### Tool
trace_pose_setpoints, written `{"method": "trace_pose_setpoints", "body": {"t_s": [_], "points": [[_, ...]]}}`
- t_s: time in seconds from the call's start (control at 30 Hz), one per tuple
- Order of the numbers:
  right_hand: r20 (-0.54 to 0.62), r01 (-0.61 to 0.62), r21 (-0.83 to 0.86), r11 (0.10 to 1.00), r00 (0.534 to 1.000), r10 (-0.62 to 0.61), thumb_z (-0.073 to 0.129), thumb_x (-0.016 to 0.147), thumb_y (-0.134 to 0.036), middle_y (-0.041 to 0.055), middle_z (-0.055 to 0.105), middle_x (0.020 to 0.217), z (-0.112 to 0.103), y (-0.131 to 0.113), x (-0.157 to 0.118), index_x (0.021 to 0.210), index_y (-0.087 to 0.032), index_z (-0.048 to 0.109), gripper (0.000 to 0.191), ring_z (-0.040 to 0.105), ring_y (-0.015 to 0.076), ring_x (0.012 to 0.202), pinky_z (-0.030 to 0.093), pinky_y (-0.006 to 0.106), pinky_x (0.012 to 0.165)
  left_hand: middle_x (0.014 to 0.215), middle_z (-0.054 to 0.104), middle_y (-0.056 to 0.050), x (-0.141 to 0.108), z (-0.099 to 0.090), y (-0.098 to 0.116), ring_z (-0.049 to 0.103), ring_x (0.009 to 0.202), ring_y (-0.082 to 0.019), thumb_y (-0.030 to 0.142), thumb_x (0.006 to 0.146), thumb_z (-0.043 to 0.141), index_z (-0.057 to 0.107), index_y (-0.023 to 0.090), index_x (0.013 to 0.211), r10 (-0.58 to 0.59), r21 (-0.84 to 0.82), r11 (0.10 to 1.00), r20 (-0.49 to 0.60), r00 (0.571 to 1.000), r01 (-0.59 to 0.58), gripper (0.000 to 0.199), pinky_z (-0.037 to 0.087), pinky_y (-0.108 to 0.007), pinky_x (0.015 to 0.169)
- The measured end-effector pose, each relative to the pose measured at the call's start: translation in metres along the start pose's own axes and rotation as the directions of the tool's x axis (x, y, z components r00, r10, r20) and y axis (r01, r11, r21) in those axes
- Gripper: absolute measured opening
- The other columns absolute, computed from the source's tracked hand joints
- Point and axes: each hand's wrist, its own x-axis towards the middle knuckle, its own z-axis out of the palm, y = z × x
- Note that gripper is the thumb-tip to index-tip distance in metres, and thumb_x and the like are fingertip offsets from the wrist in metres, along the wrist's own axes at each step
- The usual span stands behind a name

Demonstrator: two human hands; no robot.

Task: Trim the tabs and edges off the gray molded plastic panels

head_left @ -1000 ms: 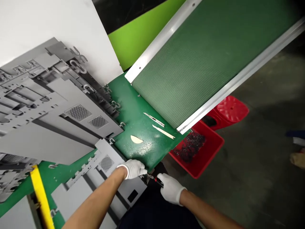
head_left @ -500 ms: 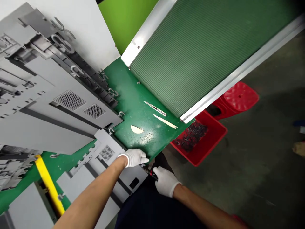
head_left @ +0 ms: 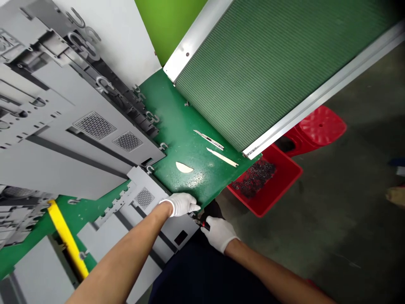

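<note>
Green table at my view's centre; gray panel, seven o'clock. At six, left hand curls at its corner, grip unclear to me; right hand closes around pliers. Work seems midway: scraps in the four-o'clock bin, hook remaining on the panel's edge.

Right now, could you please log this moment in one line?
White-gloved left hand at grey vented panel | white-gloved right hand holds red-black tool by panel | dark pieces in red bin
</note>
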Motion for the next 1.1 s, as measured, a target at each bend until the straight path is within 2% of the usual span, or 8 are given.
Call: {"method": "trace_pose_setpoints", "body": {"t_s": [0.1,0.27,0.4,0.5,0.67,0.83,1.0,1.1], "points": [[-0.039,-0.035,-0.038,0.999,0.999,0.034,0.05,0.089,-0.056,0.0095,0.074,0.09,0.0,-0.002,0.0,0.091,-0.023,0.064,0.036,0.07,0.0272,0.083,0.043,0.034,0.066,0.064,0.059,0.001,0.001,0.001,-0.001,0.046,0.058,-0.013,0.061,0.088,0.05,0.061,0.02,0.068,0.006,0.004,1.0,-0.005,1.0,-0.006,0.047,0.035,-0.028,0.058],[-0.024,0.009,-0.107,0.994,1.0,-0.012,0.05,0.089,-0.04,0.0134,0.074,0.091,-0.003,0.002,0.001,0.09,-0.021,0.066,0.025,0.07,0.0292,0.086,0.046,0.037,0.072,0.061,0.055,0.001,0.001,0.0,0.001,0.042,0.057,-0.014,0.058,0.089,0.049,0.062,0.02,0.067,0.031,0.033,0.999,-0.024,0.999,-0.031,0.046,0.034,-0.029,0.057],[-0.014,-0.03,-0.086,0.996,0.999,0.029,0.052,0.088,-0.038,0.0115,0.073,0.094,-0.007,-0.002,-0.004,0.092,-0.023,0.065,0.02,0.07,0.0278,0.086,0.045,0.036,0.07,0.059,0.051,0.001,0.001,0.0,0.001,0.039,0.056,-0.013,0.056,0.088,0.049,0.059,0.019,0.065,0.063,0.031,0.998,-0.018,0.998,-0.062,0.045,0.033,-0.03,0.057],[-0.055,-0.031,-0.042,0.999,0.998,0.028,0.053,0.087,-0.041,0.0092,0.072,0.1,-0.007,-0.01,-0.008,0.095,-0.024,0.062,0.021,0.069,0.0269,0.087,0.045,0.035,0.068,0.058,0.048,0.002,0.002,0.0,-0.001,0.039,0.056,-0.013,0.056,0.088,0.049,0.054,0.019,0.063,0.084,0.01,0.996,-0.005,0.996,-0.084,0.045,0.032,-0.03,0.058],[-0.105,-0.053,-0.046,0.997,0.993,0.048,0.051,0.088,-0.042,0.0086,0.073,0.091,0.001,-0.016,-0.006,0.09,-0.024,0.064,0.023,0.07,0.0275,0.082,0.044,0.035,0.064,0.056,0.043,0.003,0.003,0.002,-0.005,0.036,0.055,-0.013,0.055,0.087,0.05,0.047,0.019,0.059,0.113,-0.032,0.993,-0.008,0.994,-0.114,0.046,0.032,-0.03,0.057],[-0.135,-0.049,-0.101,0.994,0.99,0.035,0.048,0.091,-0.041,0.0115,0.074,0.089,0.009,-0.014,0.0,0.089,-0.021,0.066,0.027,0.07,0.0276,0.083,0.045,0.035,0.068,0.058,0.051,0.002,0.008,0.005,-0.006,0.041,0.057,-0.013,0.053,0.088,0.052,0.052,0.018,0.061,0.117,-0.045,0.992,0.007,0.993,-0.117,0.044,0.035,-0.03,0.059],[-0.094,0.016,-0.173,0.985,0.995,-0.033,0.051,0.089,-0.037,0.0139,0.074,0.091,-0.007,-0.006,0.007,0.09,-0.019,0.067,0.024,0.071,0.0302,0.086,0.046,0.037,0.072,0.06,0.053,0.003,0.004,-0.001,-0.011,0.044,0.057,-0.012,0.045,0.081,0.063,0.06,0.017,0.066,0.163,-0.074,0.984,0.021,0.986,-0.161,0.031,0.035,-0.028,0.058],[-0.103,-0.004,-0.156,0.988,0.995,-0.012,0.049,0.091,-0.042,0.0135,0.074,0.092,-0.018,0.003,0.008,0.092,-0.021,0.068,0.028,0.071,0.0299,0.087,0.045,0.037,0.073,0.069,0.061,0.001,-0.002,-0.008,-0.01,0.049,0.063,-0.013,0.042,0.077,0.068,0.064,0.016,0.077,0.175,-0.205,0.962,-0.051,0.983,-0.182,0.026,0.04,-0.028,0.063]]}}
